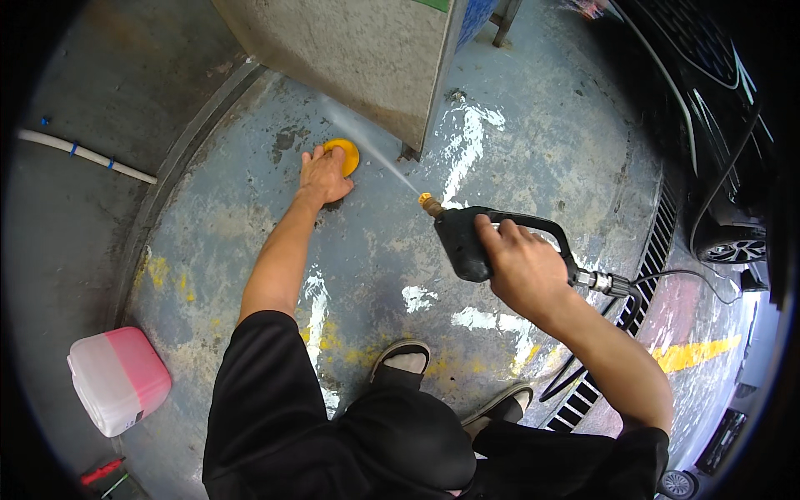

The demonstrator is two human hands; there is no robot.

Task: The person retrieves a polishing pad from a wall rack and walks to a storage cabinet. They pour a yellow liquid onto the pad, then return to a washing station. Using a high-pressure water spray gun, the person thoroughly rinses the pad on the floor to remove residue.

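My right hand [527,271] is wrapped round the grip of a black pressure washer gun [461,244] with a brass and yellow nozzle. A white jet of water [377,150] shoots from the nozzle up and to the left, passing just right of a round yellow pad [343,157]. Stretched out ahead, my left hand [324,175] holds this pad above the floor by its left side, fingers partly over it. Whether it is foam or something firmer I cannot tell. A black hose [637,304] runs from the gun's metal coupling.
A grey panel-sided cabinet [358,58] stands just ahead of the jet. On the right are a dark car [708,108] and a floor drain grate [658,237]. A jug of pink liquid [121,379] stands at the lower left. Wet patches shine on the worn grey floor [242,217].
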